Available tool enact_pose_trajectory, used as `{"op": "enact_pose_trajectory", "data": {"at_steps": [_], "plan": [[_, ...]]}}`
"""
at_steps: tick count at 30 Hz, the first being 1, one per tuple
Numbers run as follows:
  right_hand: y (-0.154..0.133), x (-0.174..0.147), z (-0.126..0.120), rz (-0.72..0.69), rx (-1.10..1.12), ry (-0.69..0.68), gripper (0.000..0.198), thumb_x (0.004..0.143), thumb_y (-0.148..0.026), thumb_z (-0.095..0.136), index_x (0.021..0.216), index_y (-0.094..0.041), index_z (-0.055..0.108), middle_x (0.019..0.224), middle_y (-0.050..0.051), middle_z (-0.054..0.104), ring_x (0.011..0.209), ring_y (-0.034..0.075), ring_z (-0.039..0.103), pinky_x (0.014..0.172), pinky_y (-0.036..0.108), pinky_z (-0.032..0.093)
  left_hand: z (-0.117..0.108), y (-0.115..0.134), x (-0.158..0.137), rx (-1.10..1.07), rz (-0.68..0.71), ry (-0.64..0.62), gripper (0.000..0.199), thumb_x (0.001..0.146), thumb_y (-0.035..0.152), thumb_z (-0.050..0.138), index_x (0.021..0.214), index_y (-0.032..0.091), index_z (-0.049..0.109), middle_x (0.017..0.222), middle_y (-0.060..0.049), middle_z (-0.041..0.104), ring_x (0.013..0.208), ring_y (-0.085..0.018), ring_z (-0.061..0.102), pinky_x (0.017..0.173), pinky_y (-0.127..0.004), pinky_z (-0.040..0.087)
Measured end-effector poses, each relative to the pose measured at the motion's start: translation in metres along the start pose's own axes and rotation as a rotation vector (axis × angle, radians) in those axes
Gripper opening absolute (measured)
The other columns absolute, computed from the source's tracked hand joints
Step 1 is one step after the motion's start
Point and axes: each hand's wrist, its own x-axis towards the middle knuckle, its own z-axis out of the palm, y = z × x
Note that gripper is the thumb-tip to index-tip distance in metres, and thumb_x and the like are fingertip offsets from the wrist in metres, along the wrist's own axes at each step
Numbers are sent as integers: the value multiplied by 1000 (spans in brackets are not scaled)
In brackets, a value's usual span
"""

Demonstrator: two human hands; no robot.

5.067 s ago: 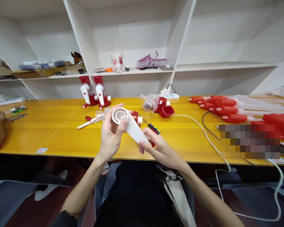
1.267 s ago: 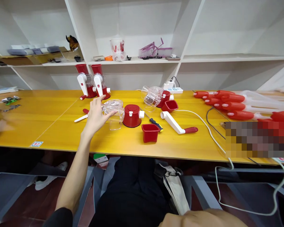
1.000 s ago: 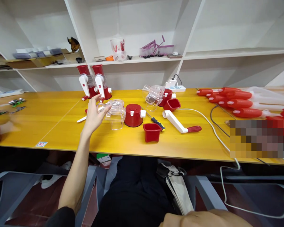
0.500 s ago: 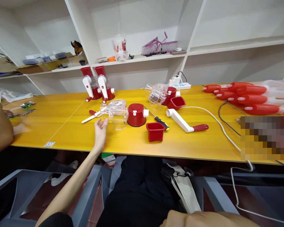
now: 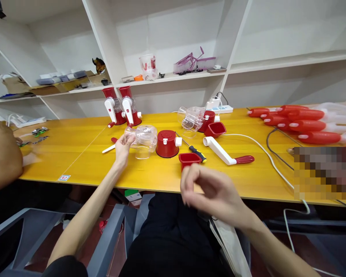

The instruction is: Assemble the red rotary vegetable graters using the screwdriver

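Note:
My left hand (image 5: 123, 151) has its thumb and fingers closed on the left end of a clear plastic grater body (image 5: 145, 135). Just right of that body stands a red round base (image 5: 167, 144) with a white knob. My right hand (image 5: 209, 192) is in the air at the table's front edge, fingers loosely bent and thumb apart, holding nothing. It partly covers a red square hopper (image 5: 189, 157). Behind the hopper lies a screwdriver (image 5: 197, 153) with a black and yellow handle. To the right rests a white crank (image 5: 222, 152) with a red grip.
Two assembled red-and-white rotary graters (image 5: 129, 107) stand at the back. Another clear body (image 5: 192, 117) and a second red hopper (image 5: 215, 129) lie behind. A white cable (image 5: 259, 146) crosses the right side, near red-handled items (image 5: 294, 119). Another person's arm (image 5: 2, 150) rests at far left.
My left hand has closed on the end of the clear grater body, which has tilted slightly. My right hand has risen from my lap toward the front of the red hopper.

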Motion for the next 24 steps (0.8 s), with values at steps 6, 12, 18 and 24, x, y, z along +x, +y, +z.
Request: {"op": "enact_pose_trajectory", "data": {"at_steps": [6,12,18,24], "plan": [[37,76,-55,16,-541,159,47,85,-49,69,116,-19,52,124,12,58,120,21,58,103,41,53,5,79,30,397,470,-331,82,61,48,90,129,24,50,124,-10,69,119,-27,66,105,-44,52],[59,151,-75,-18,-600,-4,103,70,-64,75,149,-23,23,159,18,28,144,31,41,119,55,43,65,126,66,788,712,-687,89,60,35,89,138,21,48,126,-12,65,120,-36,61,104,-52,49],[82,165,-82,-51,-589,147,120,60,-54,84,154,-26,15,159,16,27,134,33,47,110,57,51,108,122,80,950,842,-760,98,67,28,78,153,16,32,130,-15,57,116,-35,62,105,-46,47],[105,162,-87,52,-529,385,107,62,-57,81,147,-20,27,141,19,49,124,30,55,110,58,50,128,112,85,755,717,-707,89,66,26,76,148,16,41,133,-16,51,105,-31,66,100,-41,50]]}}
